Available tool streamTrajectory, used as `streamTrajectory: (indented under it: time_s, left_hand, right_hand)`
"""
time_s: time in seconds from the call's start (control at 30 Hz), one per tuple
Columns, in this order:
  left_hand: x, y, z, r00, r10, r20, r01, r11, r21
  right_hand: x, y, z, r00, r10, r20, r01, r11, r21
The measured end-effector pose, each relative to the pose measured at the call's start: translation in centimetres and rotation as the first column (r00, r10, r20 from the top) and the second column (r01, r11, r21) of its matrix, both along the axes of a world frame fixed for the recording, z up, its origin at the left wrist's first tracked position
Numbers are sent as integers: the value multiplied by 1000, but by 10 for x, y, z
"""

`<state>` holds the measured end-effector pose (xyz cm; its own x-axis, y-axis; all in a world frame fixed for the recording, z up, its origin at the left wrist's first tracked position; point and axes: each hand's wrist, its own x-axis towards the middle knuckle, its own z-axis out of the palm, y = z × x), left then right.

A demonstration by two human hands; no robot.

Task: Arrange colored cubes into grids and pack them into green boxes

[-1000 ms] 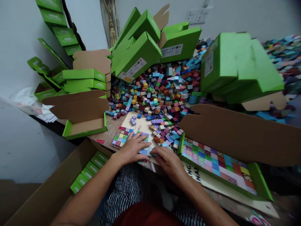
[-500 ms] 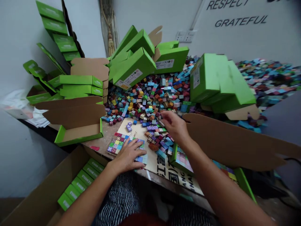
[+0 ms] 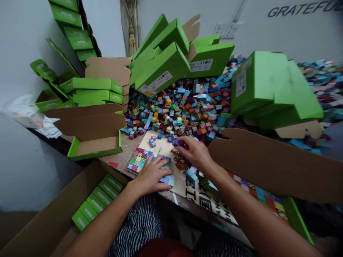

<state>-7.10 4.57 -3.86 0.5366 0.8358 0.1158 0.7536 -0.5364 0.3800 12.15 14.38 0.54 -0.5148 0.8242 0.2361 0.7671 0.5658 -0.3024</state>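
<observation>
Block grid [image 3: 137, 160], left hand [image 3: 151, 175] spread across, right hand [image 3: 197, 153] pinching purple block [image 3: 176, 143]

Cool, dim light falls on a pale-grey wall [image 3: 257, 34]: at eleven o'clock a grey fabric curtain [image 3: 138, 26] with tan rope tassel [image 3: 132, 41], at one white square sockets [image 3: 229, 31], at two black lettering [image 3: 302, 8]; at eight, brown tabletop [image 3: 123, 151].

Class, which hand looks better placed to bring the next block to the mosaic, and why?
Probably the right hand: it is already at some purple blocks, close to the mosaic, though whether it grips one is unclear. The left hand lies spread on the mosaic.
</observation>
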Motion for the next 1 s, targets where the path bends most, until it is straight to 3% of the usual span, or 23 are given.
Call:
streamTrajectory:
  time_s: [0.07, 0.17, 0.27, 0.33, 0.4, 0.47, 0.53, 0.6, 0.67, 0.8, 0.9, 1.0]
  left_hand:
    - [0, 0, 1, 1000, -3, 3, 3, 1000, 2]
    - [0, 0, 2, 1000, -6, -5, 6, 1000, -2]
    - [-1, 0, 0, 1000, -5, -17, 4, 1000, -7]
    - [-1, 0, 0, 1000, 2, -16, -2, 1000, -8]
    - [0, 0, 0, 1000, 4, -15, -4, 1000, -3]
    - [0, 0, 0, 1000, -1, -18, 1, 1000, 2]
    - [0, 0, 1, 1000, -5, -17, 5, 1000, 0]
    - [-1, 0, 0, 1000, -1, -12, 1, 1000, -4]
    - [-1, 0, -1, 1000, 7, -8, -7, 1000, -7]
    - [-1, 1, -1, 1000, 7, -9, -7, 1000, -11]
    - [0, 0, 2, 1000, -5, -12, 5, 1000, -1]
    - [1, -1, 4, 1000, 10, 6, -10, 1000, 4]
  right_hand:
    - [3, -22, -7, 996, 53, -73, -57, 997, -55]
    - [6, -39, -20, 991, 107, 79, -109, 994, 20]
    - [8, -31, -23, 985, -33, 168, 15, 994, 109]
    - [11, -23, -19, 983, -154, 96, 142, 983, 117]
    - [14, -22, -15, 982, -186, -36, 187, 982, 26]
    - [15, -30, -16, 989, -105, -106, 90, 987, -136]
    - [13, -38, -19, 999, -9, -44, -3, 967, -255]
    - [9, -39, -23, 994, -9, 106, 36, 967, -251]
    - [4, -33, -23, 972, -97, 214, 136, 975, -176]
    - [-3, -17, -17, 966, -137, 220, 168, 977, -131]
    - [-3, -19, -14, 975, -136, 177, 176, 957, -232]
    - [2, -25, -18, 997, -67, 42, 79, 903, -423]
